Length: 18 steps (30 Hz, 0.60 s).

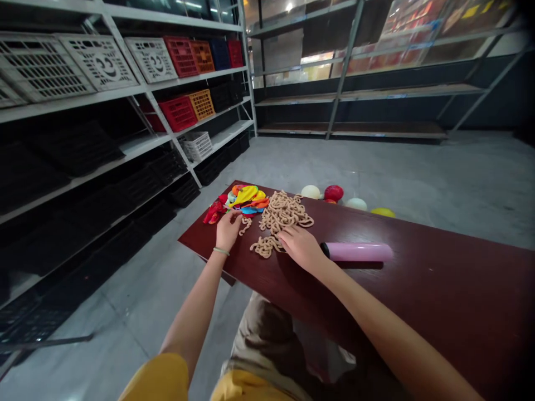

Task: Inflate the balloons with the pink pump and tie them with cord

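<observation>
A heap of tan cord (286,211) lies on the dark red table (418,278), with a smaller tangle (266,246) in front of it. My right hand (301,245) is at the front edge of the heap, fingers bent down over the cord; its fingertips are partly hidden. To the left, my left hand (228,229) is beside a short twisted piece of cord (246,225), thumb and fingers near each other, and I cannot make out whether they hold it. Behind that hand lie colourful deflated balloons (247,196). A pink cylinder (359,252) with a black end lies right of my right hand.
Inflated balloons (334,193) show beyond the table's far edge. Shelves with crates (179,55) stand on the left, and a metal rack (376,96) stands at the back. My legs (263,328) are below the table's near edge.
</observation>
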### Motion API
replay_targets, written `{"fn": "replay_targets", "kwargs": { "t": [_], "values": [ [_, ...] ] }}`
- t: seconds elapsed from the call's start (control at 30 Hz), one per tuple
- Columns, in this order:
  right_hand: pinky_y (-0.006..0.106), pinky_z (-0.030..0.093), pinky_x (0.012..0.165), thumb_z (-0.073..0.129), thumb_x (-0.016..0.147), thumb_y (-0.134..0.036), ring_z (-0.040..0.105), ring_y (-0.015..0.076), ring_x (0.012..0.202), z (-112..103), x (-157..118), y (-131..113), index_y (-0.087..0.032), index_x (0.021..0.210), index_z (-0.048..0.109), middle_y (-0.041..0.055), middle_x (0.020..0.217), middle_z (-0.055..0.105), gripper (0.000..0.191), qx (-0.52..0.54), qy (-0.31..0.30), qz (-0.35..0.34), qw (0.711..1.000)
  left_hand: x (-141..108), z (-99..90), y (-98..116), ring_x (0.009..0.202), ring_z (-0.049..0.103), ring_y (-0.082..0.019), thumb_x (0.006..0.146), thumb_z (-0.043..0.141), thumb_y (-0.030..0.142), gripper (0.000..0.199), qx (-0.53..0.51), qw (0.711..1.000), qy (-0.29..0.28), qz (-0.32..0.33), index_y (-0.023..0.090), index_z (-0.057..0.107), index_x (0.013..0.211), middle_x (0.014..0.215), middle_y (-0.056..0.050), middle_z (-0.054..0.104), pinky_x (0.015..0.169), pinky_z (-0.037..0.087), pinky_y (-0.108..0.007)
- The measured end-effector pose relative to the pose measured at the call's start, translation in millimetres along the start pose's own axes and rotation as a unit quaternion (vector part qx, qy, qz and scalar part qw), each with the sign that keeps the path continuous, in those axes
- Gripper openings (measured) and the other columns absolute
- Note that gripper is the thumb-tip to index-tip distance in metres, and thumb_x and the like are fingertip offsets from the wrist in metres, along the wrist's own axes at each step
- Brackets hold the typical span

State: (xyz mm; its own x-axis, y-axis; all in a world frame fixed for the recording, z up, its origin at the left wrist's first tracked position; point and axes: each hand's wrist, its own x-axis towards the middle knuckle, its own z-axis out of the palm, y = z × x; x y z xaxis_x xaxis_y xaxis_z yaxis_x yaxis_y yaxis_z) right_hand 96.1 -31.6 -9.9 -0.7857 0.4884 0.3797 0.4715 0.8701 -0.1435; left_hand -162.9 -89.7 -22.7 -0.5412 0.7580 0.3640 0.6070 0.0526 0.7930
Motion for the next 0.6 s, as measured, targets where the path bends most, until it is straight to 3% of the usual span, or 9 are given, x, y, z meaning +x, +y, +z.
{"fn": "replay_targets", "kwargs": {
  "t": [0.13,0.3,0.47,0.6],
  "values": [
    [0.031,0.039,0.082,0.047,0.099,-0.021,0.058,0.0195,0.096,24.5,-7.3,-5.7,-0.021,0.105,0.067,0.0061,0.102,0.067,0.021,-0.023,-0.009,-0.030,0.999,23.6,13.2,-6.1,0.101,0.065,-0.023,0.088,0.060,0.022,0.017,0.087,0.994,-0.026,0.062,0.018,0.071,0.101,0.105,-0.009,0.072,0.094,0.050,-0.037],
    [0.031,0.038,0.084,0.045,0.099,-0.021,0.056,0.0191,0.094,32.2,-12.6,-3.9,-0.020,0.106,0.066,0.0059,0.100,0.067,0.021,-0.034,-0.003,-0.037,0.999,38.4,45.7,0.2,0.110,0.060,-0.027,0.087,0.062,0.020,0.022,0.178,0.969,-0.087,0.146,0.017,0.069,0.108,0.110,-0.013,0.068,0.102,0.043,-0.041],
    [0.030,0.038,0.084,0.046,0.099,-0.020,0.056,0.0188,0.094,34.2,-13.9,0.1,-0.020,0.106,0.066,0.0055,0.098,0.067,0.021,-0.029,0.020,-0.036,0.999,30.9,56.0,5.4,0.111,0.056,-0.028,0.093,0.055,0.027,0.031,0.218,0.962,-0.058,0.155,0.017,0.064,0.121,0.116,-0.015,0.065,0.100,0.041,-0.041],
    [0.031,0.038,0.084,0.047,0.099,-0.019,0.056,0.0189,0.093,37.1,-14.9,0.2,-0.020,0.106,0.066,0.0053,0.097,0.068,0.020,-0.038,0.034,-0.045,0.998,30.2,53.6,5.5,0.118,0.052,-0.031,0.097,0.046,0.029,0.035,0.275,0.954,-0.017,0.117,0.021,0.062,0.127,0.124,-0.013,0.064,0.101,0.037,-0.044]
  ]
}}
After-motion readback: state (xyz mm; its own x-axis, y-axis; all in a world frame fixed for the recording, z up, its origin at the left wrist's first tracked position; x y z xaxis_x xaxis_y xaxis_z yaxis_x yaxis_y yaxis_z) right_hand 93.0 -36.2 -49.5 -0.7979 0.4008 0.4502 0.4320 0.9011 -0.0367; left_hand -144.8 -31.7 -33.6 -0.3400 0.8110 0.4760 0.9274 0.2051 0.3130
